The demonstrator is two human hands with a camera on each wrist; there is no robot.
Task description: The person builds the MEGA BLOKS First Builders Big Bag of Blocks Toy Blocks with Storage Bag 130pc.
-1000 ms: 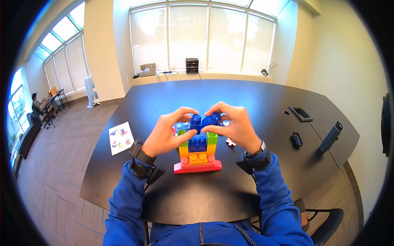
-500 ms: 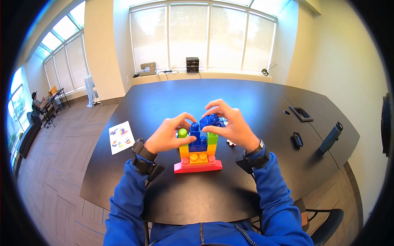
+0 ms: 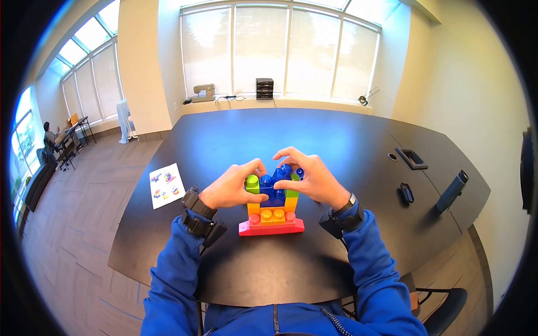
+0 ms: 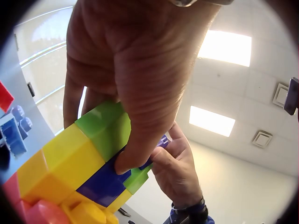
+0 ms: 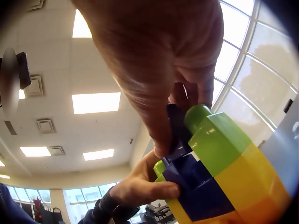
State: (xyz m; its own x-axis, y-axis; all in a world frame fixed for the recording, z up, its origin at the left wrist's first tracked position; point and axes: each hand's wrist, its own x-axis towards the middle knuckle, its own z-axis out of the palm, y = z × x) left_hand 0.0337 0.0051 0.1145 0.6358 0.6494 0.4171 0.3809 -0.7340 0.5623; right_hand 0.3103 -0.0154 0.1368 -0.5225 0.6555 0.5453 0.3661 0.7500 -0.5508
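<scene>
A toy structure of big building blocks stands on the table, with a red base, yellow blocks and a green block on top of each side. Between the green tops sit blue blocks. My left hand reaches around the left green block and grips a small blue block, its thumb against the front. With thumb and fingers, my right hand pinches another blue block, tilted and right beside the first one. In the right wrist view, the right hand's fingers partly hide that block.
A printed picture sheet lies on the table at left. To the right are a dark bottle and a black case. Light-blue blocks and a red piece show behind the structure.
My left hand has lowered its blue block from above the structure to between the green tops. My right hand has brought its blue block down and left, beside it.
</scene>
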